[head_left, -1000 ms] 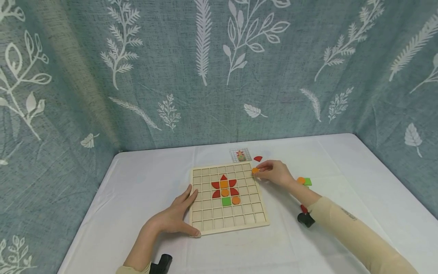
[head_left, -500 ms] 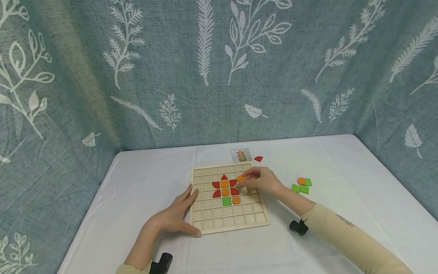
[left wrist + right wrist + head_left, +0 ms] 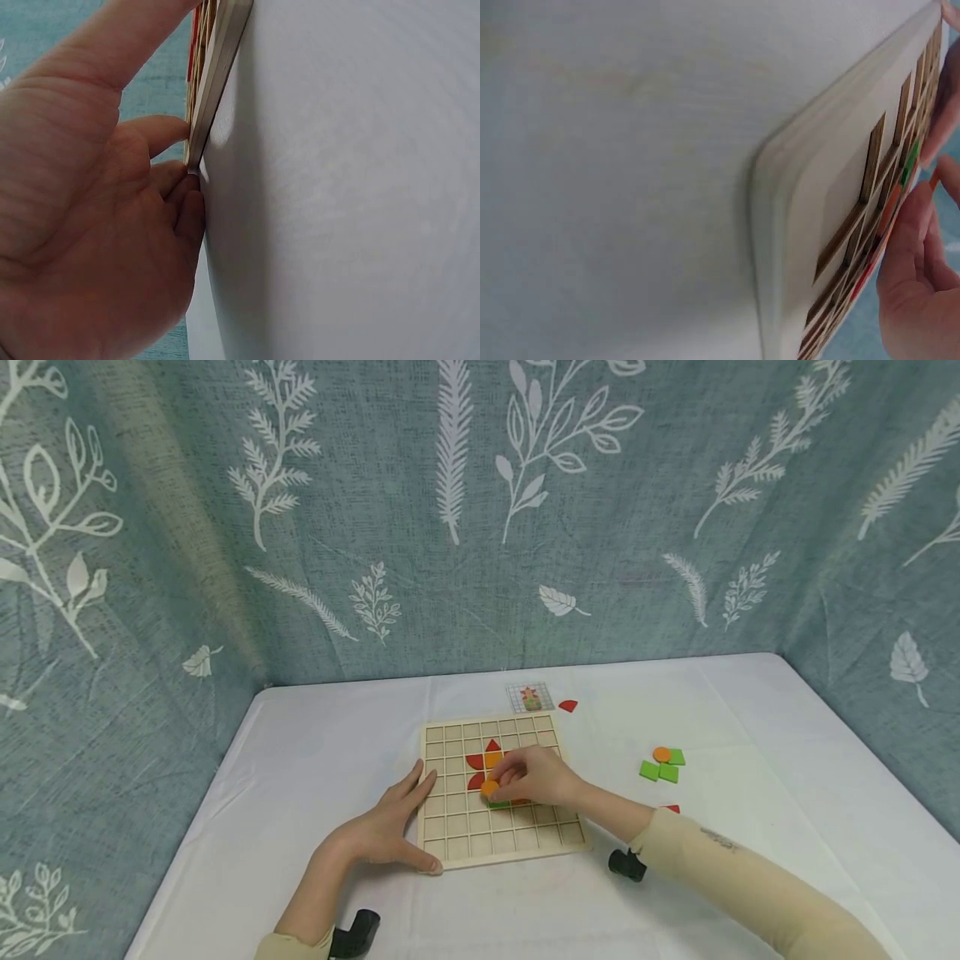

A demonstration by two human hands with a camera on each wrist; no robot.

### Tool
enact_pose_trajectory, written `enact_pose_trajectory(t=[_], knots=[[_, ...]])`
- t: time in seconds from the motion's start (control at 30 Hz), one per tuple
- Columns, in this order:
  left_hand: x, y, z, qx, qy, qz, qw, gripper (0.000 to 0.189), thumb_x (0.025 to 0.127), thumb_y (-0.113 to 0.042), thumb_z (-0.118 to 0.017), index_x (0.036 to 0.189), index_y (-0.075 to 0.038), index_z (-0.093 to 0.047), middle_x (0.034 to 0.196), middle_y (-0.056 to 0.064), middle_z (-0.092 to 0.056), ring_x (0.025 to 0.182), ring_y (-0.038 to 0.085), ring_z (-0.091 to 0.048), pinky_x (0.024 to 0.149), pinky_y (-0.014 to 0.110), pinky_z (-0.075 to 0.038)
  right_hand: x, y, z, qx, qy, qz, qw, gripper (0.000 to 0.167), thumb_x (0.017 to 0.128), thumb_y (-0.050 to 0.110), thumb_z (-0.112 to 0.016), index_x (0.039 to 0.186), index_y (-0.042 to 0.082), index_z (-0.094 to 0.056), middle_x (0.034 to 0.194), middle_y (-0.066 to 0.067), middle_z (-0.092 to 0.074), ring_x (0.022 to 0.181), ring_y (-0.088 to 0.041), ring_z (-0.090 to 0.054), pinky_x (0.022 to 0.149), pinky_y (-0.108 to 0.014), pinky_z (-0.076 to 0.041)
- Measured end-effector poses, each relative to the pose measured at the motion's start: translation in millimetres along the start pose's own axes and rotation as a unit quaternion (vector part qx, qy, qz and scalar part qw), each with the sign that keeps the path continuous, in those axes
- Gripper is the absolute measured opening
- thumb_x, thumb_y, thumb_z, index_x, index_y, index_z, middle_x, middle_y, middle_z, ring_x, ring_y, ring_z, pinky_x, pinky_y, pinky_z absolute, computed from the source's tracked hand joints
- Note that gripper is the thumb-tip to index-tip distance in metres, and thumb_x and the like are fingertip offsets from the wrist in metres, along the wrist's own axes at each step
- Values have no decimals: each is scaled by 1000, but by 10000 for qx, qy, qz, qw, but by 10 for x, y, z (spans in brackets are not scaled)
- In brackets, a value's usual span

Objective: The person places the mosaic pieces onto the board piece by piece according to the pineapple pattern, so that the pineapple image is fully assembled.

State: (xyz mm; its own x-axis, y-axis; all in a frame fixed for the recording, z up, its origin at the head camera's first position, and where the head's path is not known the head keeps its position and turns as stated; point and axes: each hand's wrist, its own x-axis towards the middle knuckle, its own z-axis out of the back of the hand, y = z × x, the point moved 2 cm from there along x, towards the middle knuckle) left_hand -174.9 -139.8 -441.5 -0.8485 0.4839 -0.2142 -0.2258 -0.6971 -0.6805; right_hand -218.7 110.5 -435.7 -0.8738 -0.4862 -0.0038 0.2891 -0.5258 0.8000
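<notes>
Head view: the left hand [image 3: 378, 831] lies with fingers spread and fairly straight along the left edge of the gridded board [image 3: 456, 828], seeming to steady it without clutching anything. Over the middle of the pattern, an orange disc [image 3: 490, 788] is pinched by the right hand [image 3: 534, 775], which has just swept in from the board's right side; that apparently brings the placing step on, though whether the piece touches a cell I can't tell. Loose green squares [image 3: 668, 772] wait farther right.
</notes>
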Motion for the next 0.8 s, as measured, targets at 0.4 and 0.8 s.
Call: enact_pose_trajectory(t=[0.4, 0.8], knots=[[4, 5, -6, 58, 23, -33, 10000, 124, 62, -41, -91, 156, -6, -18, 163, 16, 1, 146, 44, -5, 110, 64, -20, 8, 144, -128, -845, 208, 656, 9940, 15, 80, 12, -81, 92, 8, -73, 72, 9, -60, 66, -5, -54, 63, -20, -47], [2, 11, -8, 102, 18, -54, 9999, 124, 62, -42, -91, 156, -6, -18, 162, 17, 1, 146, 44, -5, 110, 63, -21, -26, 132, -161, -792, 196, 1117, 9904, 14, 84, 8, -76, 97, 5, -76, 75, 8, -63, 68, -4, -52, 63, -20, -46]])
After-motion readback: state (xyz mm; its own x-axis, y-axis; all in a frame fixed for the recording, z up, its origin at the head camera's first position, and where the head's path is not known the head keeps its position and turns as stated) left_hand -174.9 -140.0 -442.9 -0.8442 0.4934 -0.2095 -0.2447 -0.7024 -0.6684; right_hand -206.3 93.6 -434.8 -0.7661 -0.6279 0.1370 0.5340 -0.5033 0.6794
